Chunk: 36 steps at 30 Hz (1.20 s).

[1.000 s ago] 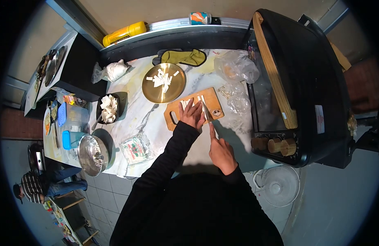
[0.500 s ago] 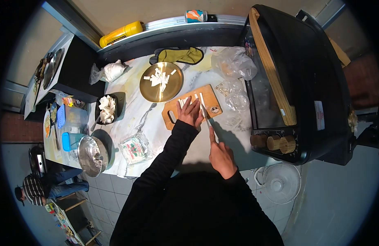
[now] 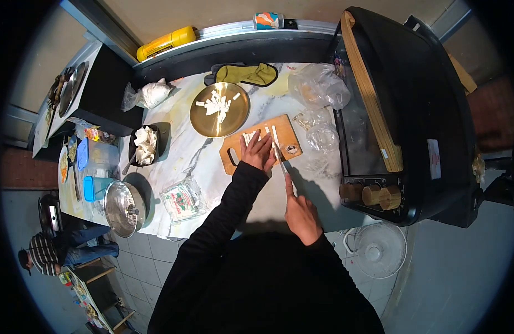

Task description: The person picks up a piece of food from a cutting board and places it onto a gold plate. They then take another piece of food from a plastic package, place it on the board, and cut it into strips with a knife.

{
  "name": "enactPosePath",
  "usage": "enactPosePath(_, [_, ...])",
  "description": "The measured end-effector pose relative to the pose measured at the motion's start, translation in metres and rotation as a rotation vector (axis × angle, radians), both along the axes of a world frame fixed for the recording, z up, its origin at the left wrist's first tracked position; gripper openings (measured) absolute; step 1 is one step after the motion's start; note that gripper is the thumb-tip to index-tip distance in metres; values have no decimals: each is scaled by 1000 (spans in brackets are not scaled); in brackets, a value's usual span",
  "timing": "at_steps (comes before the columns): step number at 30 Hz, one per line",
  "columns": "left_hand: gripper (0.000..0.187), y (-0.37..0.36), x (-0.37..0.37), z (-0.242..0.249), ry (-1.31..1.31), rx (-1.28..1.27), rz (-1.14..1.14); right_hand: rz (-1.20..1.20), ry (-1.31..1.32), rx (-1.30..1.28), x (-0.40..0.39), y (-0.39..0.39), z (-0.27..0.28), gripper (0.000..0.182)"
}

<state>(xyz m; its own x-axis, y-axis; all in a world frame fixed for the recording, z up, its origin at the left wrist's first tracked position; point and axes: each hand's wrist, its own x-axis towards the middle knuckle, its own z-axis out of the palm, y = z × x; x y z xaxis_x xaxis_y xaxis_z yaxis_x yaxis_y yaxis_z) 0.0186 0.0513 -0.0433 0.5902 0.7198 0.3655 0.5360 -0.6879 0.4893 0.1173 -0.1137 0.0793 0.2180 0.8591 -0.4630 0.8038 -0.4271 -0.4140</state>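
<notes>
My left hand lies over white strips on a wooden cutting board, its fingers stretched out and resting on them. What is under the palm is hidden. My right hand is closed around the handle of a knife, index finger extended along it. The blade lies over the board, just right of my left fingers, beside a separate white strip. Behind the board, a round gold-coloured plate bears a pile of cut white pieces.
A black oven stands at right, with clear plastic bags beside it. At left are a dark bowl of white chunks, a metal bowl and a printed plastic packet. A green mitt lies behind the plate. Another person is at far left.
The whole view has shifted very slightly. My left hand stays on the strips, and the knife in my right hand is in nearly the same place.
</notes>
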Motion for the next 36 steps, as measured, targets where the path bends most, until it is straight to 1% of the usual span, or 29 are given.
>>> enactPosePath(4, [41, 0, 0, -2, -16, 7, 5, -28, -39, 94, 1, 17, -19, 81])
enactPosePath(8, [43, 0, 1, -1, -4, 14, 14, -17, -47, 109, 1, 3, -16, 82])
enactPosePath(11, [44, -1, 0, 2, 1, -3, 20, 8, -12, -18, 1, -18, 2, 86])
enactPosePath(15, [43, -1, -1, 2, 5, -8, 2, -1, -30, -40, 0, -36, -9, 87])
enactPosePath(18, [42, 0, 0, -1, -5, 15, 3, -18, -44, -13, 0, -34, -19, 88])
enactPosePath(20, [42, 1, 0, -6, -1, 37, -3, -11, -62, 126, 3, -22, -31, 87])
enactPosePath(21, [42, 1, 0, -5, 8, 26, -2, -17, -60, 134, 5, -14, -36, 87])
enactPosePath(24, [42, 1, -1, -2, -1, 8, -1, -28, -50, 162, 12, 7, -52, 84])
enactPosePath(26, [42, 2, -1, -1, -25, 5, 13, -27, 32, 170, 19, 17, -51, 80])
enactPosePath(27, [42, 1, -1, -2, -38, -1, 15, -53, 72, 107, 22, 17, -48, 73])
enactPosePath(28, [41, 0, -1, -2, -52, -8, 18, -40, 69, 116, 23, 15, -55, 73])
enactPosePath(30, [39, 1, 0, 0, -94, 0, 35, -111, 172, 462, 25, 3, -76, 68])
enactPosePath(31, [38, 0, 0, 2, -114, -24, 45, -148, 161, 487, 24, 1, -67, 64])
enactPosePath(32, [37, -1, 0, 5, -132, -49, 54, -136, 158, 489, 28, 0, -68, 64])
enactPosePath(34, [37, -2, 1, 6, -158, -61, 78, -103, 201, 630, 38, -2, -72, 66])
enactPosePath(35, [36, -2, 1, 3, -200, -42, 99, -94, 200, 633, 41, -2, -73, 66])
enactPosePath(36, [35, -2, 1, 1, -241, -22, 122, -106, 269, 612, 45, -2, -73, 64])
